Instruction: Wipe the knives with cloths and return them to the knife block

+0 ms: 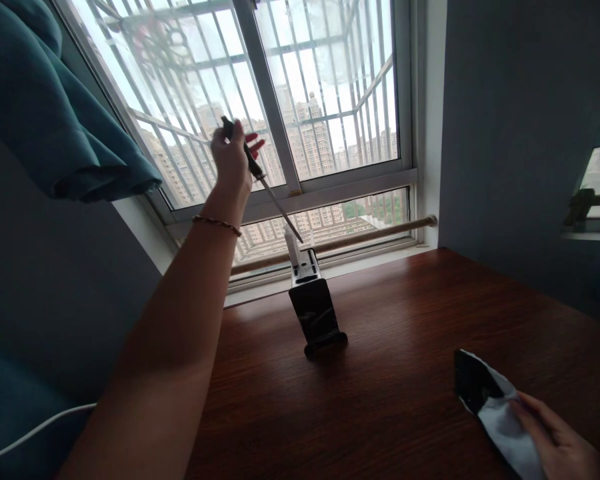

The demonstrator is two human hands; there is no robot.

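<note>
High in front of the window, my left hand (230,157) is closed around the black handle of a honing rod (281,209). The thin metal rod slants down, its tip just above a knife block (313,308) with a slotted top and a black front. A whitish upright piece (293,245) sticks out of the block's top; I cannot make out its kind. At the lower right, my right hand (563,433) grips a pale grey cloth (510,427). A flat dark piece (475,381) shows at the cloth's far end, and whether it belongs to the cloth is unclear.
The reddish-brown wooden table (390,373) reaches the window sill. A horizontal rail (375,235) crosses the lower window (330,120). Blue curtain (65,133) hangs at the upper left, and a white cable (40,427) runs at the lower left.
</note>
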